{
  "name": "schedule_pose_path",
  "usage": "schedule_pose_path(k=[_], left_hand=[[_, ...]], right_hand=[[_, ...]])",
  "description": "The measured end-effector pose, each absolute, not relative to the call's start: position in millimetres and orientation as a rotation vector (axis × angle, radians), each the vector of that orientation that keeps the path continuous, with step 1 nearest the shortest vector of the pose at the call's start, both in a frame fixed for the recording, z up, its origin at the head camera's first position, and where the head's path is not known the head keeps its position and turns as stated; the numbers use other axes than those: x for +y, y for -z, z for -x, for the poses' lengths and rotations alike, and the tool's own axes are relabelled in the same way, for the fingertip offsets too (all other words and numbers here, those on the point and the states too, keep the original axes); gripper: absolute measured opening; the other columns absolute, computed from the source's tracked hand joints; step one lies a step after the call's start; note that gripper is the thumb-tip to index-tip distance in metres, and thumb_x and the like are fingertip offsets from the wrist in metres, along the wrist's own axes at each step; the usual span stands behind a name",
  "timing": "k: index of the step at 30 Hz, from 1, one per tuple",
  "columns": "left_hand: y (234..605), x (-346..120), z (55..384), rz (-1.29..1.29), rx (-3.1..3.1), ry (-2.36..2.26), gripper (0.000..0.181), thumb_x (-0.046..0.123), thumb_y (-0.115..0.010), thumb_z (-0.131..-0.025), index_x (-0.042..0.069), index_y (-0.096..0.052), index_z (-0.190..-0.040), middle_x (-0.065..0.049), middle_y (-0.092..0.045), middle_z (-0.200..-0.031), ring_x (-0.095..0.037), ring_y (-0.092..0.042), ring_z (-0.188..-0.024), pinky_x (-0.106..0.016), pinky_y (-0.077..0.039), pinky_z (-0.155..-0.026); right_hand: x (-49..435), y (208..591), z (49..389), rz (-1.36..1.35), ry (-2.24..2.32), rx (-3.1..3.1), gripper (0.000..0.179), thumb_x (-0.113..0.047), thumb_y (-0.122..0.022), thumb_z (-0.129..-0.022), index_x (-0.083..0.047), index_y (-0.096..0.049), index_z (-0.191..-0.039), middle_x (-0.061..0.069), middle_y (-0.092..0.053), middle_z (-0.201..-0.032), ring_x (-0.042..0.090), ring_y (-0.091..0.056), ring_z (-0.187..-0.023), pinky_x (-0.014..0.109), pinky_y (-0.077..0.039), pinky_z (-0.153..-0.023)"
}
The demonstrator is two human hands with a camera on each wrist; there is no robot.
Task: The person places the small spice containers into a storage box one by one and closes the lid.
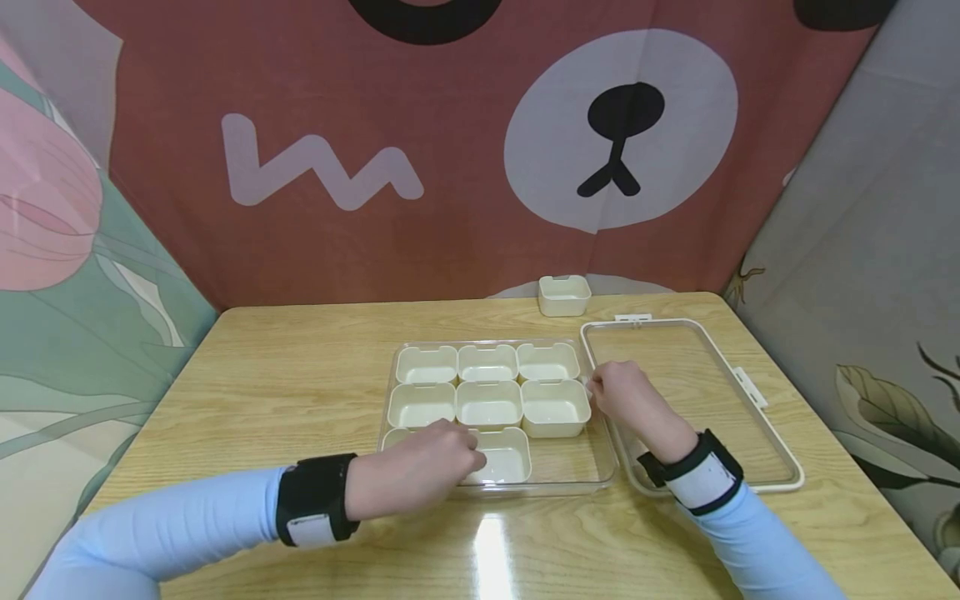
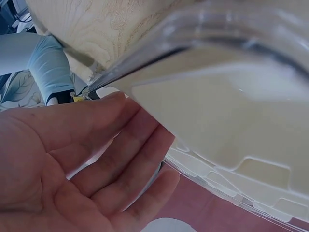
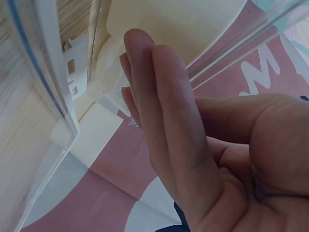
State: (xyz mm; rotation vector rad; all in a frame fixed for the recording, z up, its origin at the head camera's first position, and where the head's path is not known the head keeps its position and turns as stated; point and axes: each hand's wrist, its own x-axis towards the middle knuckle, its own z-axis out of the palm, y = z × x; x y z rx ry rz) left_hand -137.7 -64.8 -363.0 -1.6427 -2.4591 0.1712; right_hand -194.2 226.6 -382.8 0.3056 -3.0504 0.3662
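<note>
Smooth plastic on a glossy wood-look surface, with cloth hung behind.
The worktop [image 1: 300, 375] shows pale wood grain under a shiny finish, with a hard streak of glare at its near edge; the cups [image 1: 489, 405] look like smooth, opaque plastic with a low sheen, as does the lone cup [image 1: 564, 298] at the far edge; the tray [image 1: 581, 460] is clear, glossy plastic with bright highlights along its rim; the lid [image 1: 690, 392], toward the right edge, has a see-through, shiny panel in a smooth, opaque plastic frame; the backdrop [image 1: 450, 246] past the far edge is matt, printed cloth, lightly creased; the sleeves [image 1: 195, 512] are soft, matt cloth, faintly wrinkled; the wrist straps [image 1: 311, 496] look matt and fabric-like.
</note>
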Motion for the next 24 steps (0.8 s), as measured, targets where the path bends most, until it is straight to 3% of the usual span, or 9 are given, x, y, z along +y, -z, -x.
schedule_pose_path(k=[9, 24], left_hand=[[362.4, -65.3, 137.5, 1.615, -2.484, -0.176, 0.02, -0.003, -0.066, -0.072, 0.016, -0.068, -0.077, 0.006, -0.052, -0.064, -0.013, -0.054, -0.064, -0.023, -0.042, -0.058], [366.1, -65.0, 137.2, 1.615, -2.462, -0.184, 0.019, -0.001, -0.068, -0.074, 0.017, -0.069, -0.079, 0.007, -0.053, -0.065, -0.012, -0.055, -0.065, -0.025, -0.046, -0.062]], right_hand=[[227.7, 383.9, 194.8, -0.314, -0.362, -3.038, 0.018, -0.008, -0.061, -0.088, -0.001, -0.068, -0.074, 0.004, -0.056, -0.061, 0.016, -0.049, -0.055, 0.028, -0.041, -0.051], [226.1, 383.3, 193.8, -0.335, -0.341, -3.016, 0.019, -0.008, -0.061, -0.088, -0.001, -0.068, -0.072, 0.004, -0.056, -0.059, 0.017, -0.051, -0.054, 0.029, -0.043, -0.052]])
